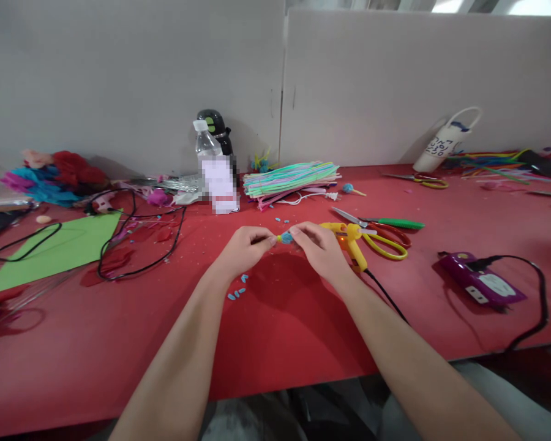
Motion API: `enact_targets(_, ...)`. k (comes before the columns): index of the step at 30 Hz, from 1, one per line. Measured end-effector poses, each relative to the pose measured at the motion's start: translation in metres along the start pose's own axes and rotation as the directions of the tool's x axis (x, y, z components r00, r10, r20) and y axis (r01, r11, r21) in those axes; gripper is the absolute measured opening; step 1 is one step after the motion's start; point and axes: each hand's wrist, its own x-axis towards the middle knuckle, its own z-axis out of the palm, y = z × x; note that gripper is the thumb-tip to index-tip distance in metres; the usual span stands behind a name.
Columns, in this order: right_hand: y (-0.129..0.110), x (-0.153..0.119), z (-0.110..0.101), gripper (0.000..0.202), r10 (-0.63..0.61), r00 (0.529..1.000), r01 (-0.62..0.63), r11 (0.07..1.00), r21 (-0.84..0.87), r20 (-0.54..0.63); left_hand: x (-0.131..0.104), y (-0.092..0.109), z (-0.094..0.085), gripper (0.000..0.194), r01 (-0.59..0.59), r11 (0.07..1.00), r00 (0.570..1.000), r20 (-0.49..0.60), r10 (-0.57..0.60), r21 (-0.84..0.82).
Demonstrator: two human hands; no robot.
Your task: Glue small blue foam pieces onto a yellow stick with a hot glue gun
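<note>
Between my two hands, above the red table [275, 343], is a small blue fuzzy craft piece [286, 237] with a yellow end. My left hand [250, 245] pinches the yellow end between thumb and fingertips. My right hand [320, 246] has its fingertips closed on the blue end. Several short light-blue fuzzy bits [237, 294] lie near my left wrist, and a few more are scattered beyond my hands. Just right of my right hand rests a yellow glue gun [356, 251], its cord running toward the table's front edge.
Scissors with red and yellow handles [388, 242] lie beyond the glue gun. A bundle of pastel pipe cleaners [294, 180] and a plastic bottle [206, 144] stand at the back. At right is a purple power strip [482, 282]; at left, green paper [55, 248] under black cable.
</note>
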Motion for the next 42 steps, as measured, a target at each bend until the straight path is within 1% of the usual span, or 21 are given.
enact_targets(2, 0.002, 0.001, -0.001, 0.03, 0.007, 1.0, -0.007, 1.0, 0.001, -0.011, 0.0, 0.0, 0.0, 0.031, 0.007, 1.0, 1.0, -0.009, -0.006, 0.024)
enact_targets(6, 0.006, 0.0, -0.002, 0.026, -0.011, 0.993, 0.004, 0.998, -0.058, -0.114, 0.001, -0.002, -0.003, 0.031, 0.03, 0.998, 0.998, -0.055, -0.028, 0.052)
enact_targets(8, 0.005, -0.002, -0.001, 0.028, -0.023, 0.993, 0.013, 0.997, -0.08, -0.118, 0.002, -0.004, -0.007, 0.03, 0.04, 0.997, 0.996, -0.087, -0.034, 0.07)
enact_targets(10, 0.002, -0.005, -0.001, 0.036, -0.038, 0.998, 0.031, 0.993, -0.116, -0.052, 0.002, -0.006, -0.013, 0.03, 0.059, 0.994, 0.992, -0.118, -0.048, 0.096)
enact_targets(12, -0.002, -0.009, 0.001, 0.042, -0.056, 0.996, 0.065, 0.986, -0.156, 0.067, 0.001, -0.007, -0.021, 0.03, 0.083, 0.99, 0.986, -0.15, -0.066, 0.114)
enact_targets(13, -0.003, -0.01, 0.003, 0.041, -0.067, 0.989, 0.09, 0.982, -0.168, 0.135, 0.001, -0.007, -0.025, 0.03, 0.093, 0.989, 0.984, -0.165, -0.073, 0.114)
enact_targets(15, -0.005, -0.014, 0.009, 0.026, -0.104, 0.96, 0.154, 0.972, -0.178, 0.261, 0.0, -0.007, -0.031, 0.03, 0.111, 0.989, 0.977, -0.192, -0.091, 0.098)
enact_targets(17, -0.005, -0.016, 0.019, 0.009, -0.14, 0.923, 0.218, 0.958, -0.188, 0.357, -0.001, -0.007, -0.035, 0.03, 0.13, 0.989, 0.971, -0.212, -0.113, 0.071)
enact_targets(19, -0.005, -0.017, 0.03, 0.009, -0.14, 0.9, 0.25, 0.941, -0.227, 0.412, -0.001, -0.008, -0.038, 0.029, 0.145, 0.988, 0.966, -0.224, -0.131, 0.047)
enact_targets(23, -0.013, -0.013, 0.054, 0.013, -0.091, 0.864, 0.284, 0.899, -0.332, 0.494, 0.0, -0.011, -0.041, 0.027, 0.174, 0.985, 0.955, -0.243, -0.171, -0.006)
enact_targets(25, -0.019, -0.01, 0.061, 0.014, -0.077, 0.83, 0.316, 0.881, -0.352, 0.553, 0.0, -0.012, -0.043, 0.026, 0.179, 0.984, 0.947, -0.267, -0.179, -0.023)
enact_targets(28, -0.026, -0.008, 0.065, 0.014, -0.049, 0.773, 0.354, 0.861, -0.366, 0.632, 0.0, -0.012, -0.046, 0.026, 0.184, 0.983, 0.94, -0.291, -0.18, -0.013)
enact_targets(30, -0.027, -0.009, 0.063, 0.016, -0.031, 0.749, 0.366, 0.852, -0.374, 0.662, -0.001, -0.011, -0.046, 0.027, 0.195, 0.981, 0.938, -0.291, -0.191, -0.015)
enact_targets(31, -0.026, -0.01, 0.062, 0.017, -0.023, 0.747, 0.364, 0.851, -0.379, 0.665, -0.001, -0.011, -0.046, 0.027, 0.2, 0.98, 0.937, -0.289, -0.197, -0.02)
enact_targets(35, -0.021, -0.016, 0.058, 0.023, -0.001, 0.772, 0.322, 0.863, -0.39, 0.635, -0.001, -0.009, -0.045, 0.027, 0.19, 0.981, 0.937, -0.29, -0.195, -0.045)
enact_targets(37, -0.021, -0.018, 0.059, 0.023, -0.005, 0.773, 0.313, 0.873, -0.375, 0.634, -0.001, -0.008, -0.045, 0.027, 0.182, 0.982, 0.935, -0.3, -0.189, -0.053)
enact_targets(40, -0.023, -0.018, 0.066, 0.021, -0.028, 0.765, 0.331, 0.874, -0.355, 0.644, 0.0, -0.01, -0.046, 0.027, 0.19, 0.981, 0.928, -0.317, -0.195, -0.049)
enact_targets(42, -0.024, -0.016, 0.074, 0.018, -0.041, 0.78, 0.337, 0.868, -0.364, 0.625, 0.001, -0.013, -0.046, 0.027, 0.19, 0.982, 0.923, -0.337, -0.187, -0.024)
